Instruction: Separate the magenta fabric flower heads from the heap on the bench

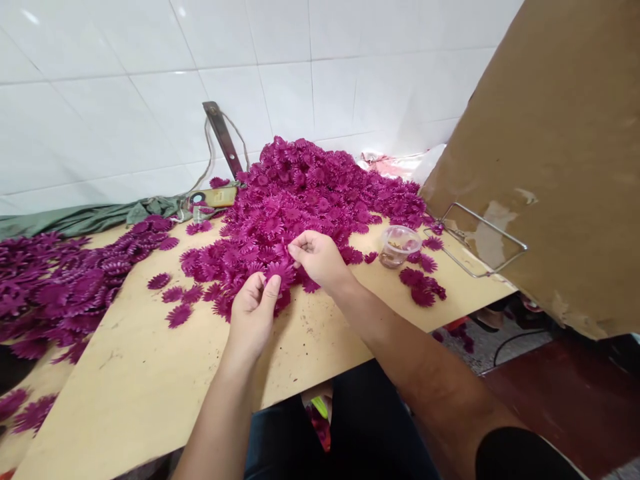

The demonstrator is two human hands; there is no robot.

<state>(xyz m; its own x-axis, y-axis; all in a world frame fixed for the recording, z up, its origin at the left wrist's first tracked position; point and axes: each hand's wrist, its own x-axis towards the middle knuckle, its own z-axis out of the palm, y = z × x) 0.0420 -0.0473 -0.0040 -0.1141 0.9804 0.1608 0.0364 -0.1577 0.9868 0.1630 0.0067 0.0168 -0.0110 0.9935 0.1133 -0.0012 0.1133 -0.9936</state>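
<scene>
Between my two hands is a magenta artificial flower (280,272) with toothed petals. My left hand (254,305) pinches its near left edge between thumb and index finger. With thumb and fingertips together, my right hand (317,257) grips the flower's upper right side; what exactly lies inside that pinch is too small to make out. Just beyond both hands rises a large heap of matching magenta flowers (310,187), spilling toward me over the tan board (165,373). A few loose flowers (179,315) lie to the left of my left hand.
A clear plastic cup (400,245) with small brown bits stands right of my right arm. Further right are a bent wire frame (480,240) and a big cardboard sheet (550,147). More flowers (75,287) pile up at left. A yellow device (220,197) lies by green cloth (100,217).
</scene>
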